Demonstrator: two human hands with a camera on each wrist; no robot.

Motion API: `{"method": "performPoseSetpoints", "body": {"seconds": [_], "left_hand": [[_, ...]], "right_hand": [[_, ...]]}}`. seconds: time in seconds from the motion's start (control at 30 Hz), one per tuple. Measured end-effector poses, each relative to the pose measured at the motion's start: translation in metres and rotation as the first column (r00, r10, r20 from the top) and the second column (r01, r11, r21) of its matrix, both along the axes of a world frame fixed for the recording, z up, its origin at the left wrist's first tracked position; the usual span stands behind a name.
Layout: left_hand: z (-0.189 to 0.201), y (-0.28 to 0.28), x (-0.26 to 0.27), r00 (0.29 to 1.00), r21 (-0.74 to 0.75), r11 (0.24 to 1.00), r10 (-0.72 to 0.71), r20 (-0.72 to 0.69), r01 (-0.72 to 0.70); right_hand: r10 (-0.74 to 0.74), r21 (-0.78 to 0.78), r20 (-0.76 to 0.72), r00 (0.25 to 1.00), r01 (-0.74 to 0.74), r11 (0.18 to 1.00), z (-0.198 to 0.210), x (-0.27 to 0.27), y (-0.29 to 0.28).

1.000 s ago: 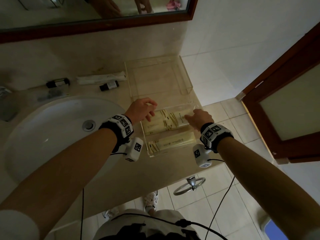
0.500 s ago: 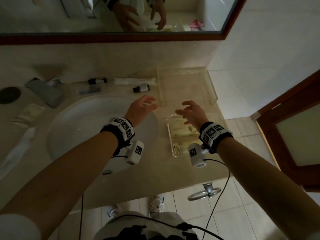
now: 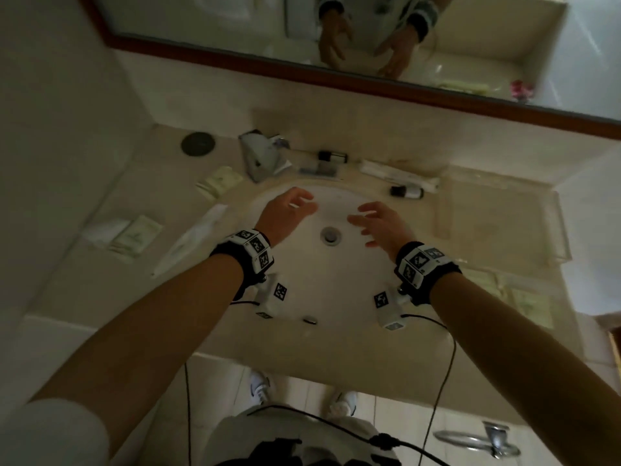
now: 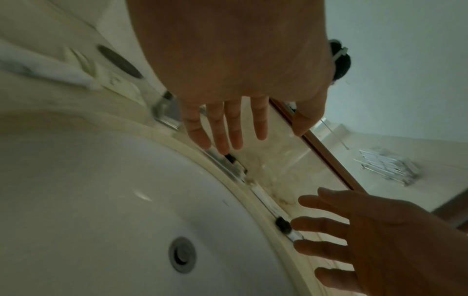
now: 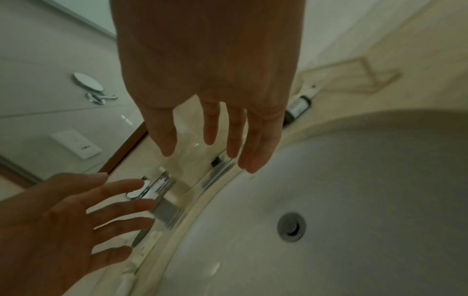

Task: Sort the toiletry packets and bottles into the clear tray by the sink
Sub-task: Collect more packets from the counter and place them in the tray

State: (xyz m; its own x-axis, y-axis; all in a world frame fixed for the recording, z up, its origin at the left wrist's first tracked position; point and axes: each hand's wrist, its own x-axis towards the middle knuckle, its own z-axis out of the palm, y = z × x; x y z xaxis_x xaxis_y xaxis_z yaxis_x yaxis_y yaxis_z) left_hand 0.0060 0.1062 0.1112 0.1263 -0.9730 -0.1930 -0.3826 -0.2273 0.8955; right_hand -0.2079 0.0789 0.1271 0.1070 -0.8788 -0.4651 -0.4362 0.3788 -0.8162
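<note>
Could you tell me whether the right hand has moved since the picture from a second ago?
Yes. The right hand has left the clear tray and gone leftward; it now hovers open over the sink basin, near the drain.

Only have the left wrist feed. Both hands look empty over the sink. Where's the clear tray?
Observer: On the head view, the clear tray sits on the counter right of the sink, past the right hand.
Operator: Anything in it?
Observer: Pale packets lie in its near compartment. They're blurred, so I can't count them.
Operator: Loose items left of the sink?
Observer: Two flat packets lie side by side on the counter, with a long white sachet between them and the sink.
</note>
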Motion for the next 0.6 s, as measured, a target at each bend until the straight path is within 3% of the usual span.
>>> {"method": "performPoseSetpoints", "body": {"seconds": [0.17, 0.6], "left_hand": [[-0.006, 0.015, 0.067, 0.986, 0.003, 0.986, 0.164, -0.006, -0.164], [-0.012, 0.047, 0.175, 0.925, 0.030, 0.925, 0.379, -0.006, -0.379]], "right_hand": [[0.094, 0.025, 0.020, 0.995, -0.095, 0.995, -0.010, 0.073, -0.003], [0.277, 0.002, 0.024, 0.961, -0.277, 0.961, -0.023, 0.199, -0.013]]}}
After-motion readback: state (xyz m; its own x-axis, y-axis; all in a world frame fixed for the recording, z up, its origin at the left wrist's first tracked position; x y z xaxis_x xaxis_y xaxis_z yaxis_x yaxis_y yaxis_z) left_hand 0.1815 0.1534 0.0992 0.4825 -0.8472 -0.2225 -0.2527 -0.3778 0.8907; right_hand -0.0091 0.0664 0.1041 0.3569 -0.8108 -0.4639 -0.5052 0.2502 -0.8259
